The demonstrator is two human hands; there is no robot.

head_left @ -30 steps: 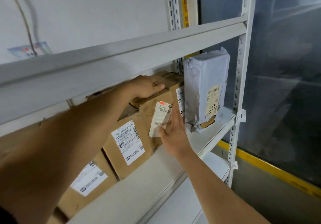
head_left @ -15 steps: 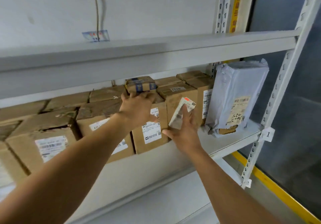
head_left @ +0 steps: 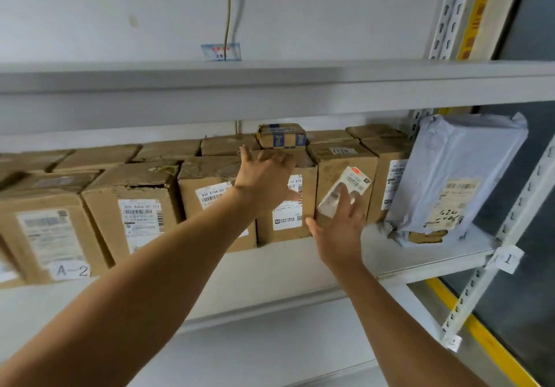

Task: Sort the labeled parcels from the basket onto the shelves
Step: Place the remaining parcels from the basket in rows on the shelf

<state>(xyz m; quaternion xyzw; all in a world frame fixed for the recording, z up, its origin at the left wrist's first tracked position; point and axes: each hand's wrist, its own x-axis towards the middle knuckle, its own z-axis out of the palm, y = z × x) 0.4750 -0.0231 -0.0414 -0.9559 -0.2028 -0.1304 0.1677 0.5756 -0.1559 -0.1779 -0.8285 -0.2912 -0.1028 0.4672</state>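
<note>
A white wall (head_left: 120,11) fills the upper view. At twelve o'clock a thin cable (head_left: 228,8) runs down it to a small blue-and-white sticker (head_left: 221,52). At one o'clock a yellow strip (head_left: 474,11) stands upright; at five o'clock a yellow floor line (head_left: 480,335) slants beside dark glass (head_left: 534,281).

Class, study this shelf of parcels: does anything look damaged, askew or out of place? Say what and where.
The grey plastic-wrapped parcel at the row's right end leans left, its bottom wrap torn, showing cardboard. A box left of centre has a crushed, ragged top edge. One small taped box sits atop the row.
</note>
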